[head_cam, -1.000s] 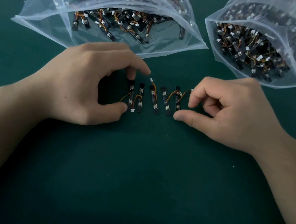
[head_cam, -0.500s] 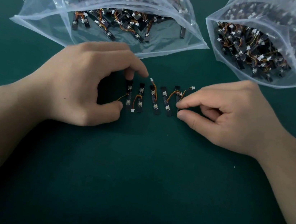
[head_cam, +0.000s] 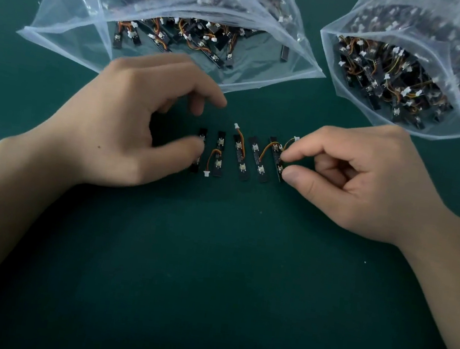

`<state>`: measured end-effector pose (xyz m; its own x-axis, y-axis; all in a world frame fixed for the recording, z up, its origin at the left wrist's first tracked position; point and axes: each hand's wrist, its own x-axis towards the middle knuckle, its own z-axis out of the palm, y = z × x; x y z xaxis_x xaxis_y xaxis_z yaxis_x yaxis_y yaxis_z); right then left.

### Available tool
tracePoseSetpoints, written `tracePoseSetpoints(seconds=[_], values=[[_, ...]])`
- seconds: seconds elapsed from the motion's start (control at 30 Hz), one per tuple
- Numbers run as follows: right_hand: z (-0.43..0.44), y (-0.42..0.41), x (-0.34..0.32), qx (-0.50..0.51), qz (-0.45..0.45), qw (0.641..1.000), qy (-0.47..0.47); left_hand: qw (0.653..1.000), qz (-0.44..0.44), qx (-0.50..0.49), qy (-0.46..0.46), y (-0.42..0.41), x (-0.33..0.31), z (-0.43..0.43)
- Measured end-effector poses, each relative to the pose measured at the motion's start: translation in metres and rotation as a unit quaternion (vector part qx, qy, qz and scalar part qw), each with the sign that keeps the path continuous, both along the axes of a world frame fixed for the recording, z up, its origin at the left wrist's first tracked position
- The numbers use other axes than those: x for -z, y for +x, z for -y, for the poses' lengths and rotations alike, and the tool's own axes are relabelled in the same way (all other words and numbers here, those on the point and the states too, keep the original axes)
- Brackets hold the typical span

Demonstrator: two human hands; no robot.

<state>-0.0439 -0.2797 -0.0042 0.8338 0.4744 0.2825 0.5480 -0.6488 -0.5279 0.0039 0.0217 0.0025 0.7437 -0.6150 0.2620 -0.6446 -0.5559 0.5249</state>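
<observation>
Five small black circuit strips lie side by side in a row on the green counter, between the two hands. Each strip runs near to far and carries short orange wires and white plugs.

The rightmost strip is tipped up on its edge, pinched between the thumb and index fingertip of the right hand. That hand's other fingers are curled into the palm. The strip's wire loops up to a white plug just above the index finger.

At the other end, the left hand arches over the leftmost strip. Its thumb tip lies on the strip's middle, while the index and middle fingers bend above the far end without touching it. The thumb is blurred, so whether this hand has hold of the strip cannot be told. The three middle strips lie flat, apart from both hands.

On the far side of the counter are two clear plastic bags, the left bag and the right bag, both full of the same strips.
</observation>
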Motion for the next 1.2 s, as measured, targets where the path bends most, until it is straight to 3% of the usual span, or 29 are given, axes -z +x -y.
tracePoseSetpoints(seconds=[0.17,0.3,0.4,0.63,0.83,1.0,1.2], values=[[-0.002,0.000,0.001,0.006,0.003,1.000,0.003,0.981,0.118,-0.150,-0.019,0.007,0.004,0.001],[-0.003,0.000,0.002,0.009,0.005,1.000,0.003,0.952,0.088,-0.281,0.082,0.010,0.010,-0.001],[-0.003,0.000,0.002,0.010,0.008,1.000,-0.002,0.956,0.070,-0.270,0.090,0.011,0.010,-0.004],[-0.003,0.001,0.002,0.008,0.011,1.000,-0.004,0.966,0.088,-0.245,0.012,0.011,0.013,-0.003],[-0.004,0.000,0.002,0.010,0.006,1.000,-0.006,0.940,0.092,-0.302,0.126,0.011,0.017,-0.001],[-0.004,0.000,0.001,0.011,0.005,1.000,-0.011,0.958,0.095,-0.252,0.099,0.011,0.016,-0.004],[-0.004,0.000,0.001,0.012,0.003,1.000,-0.013,0.958,0.085,-0.265,0.072,0.015,0.018,-0.006]])
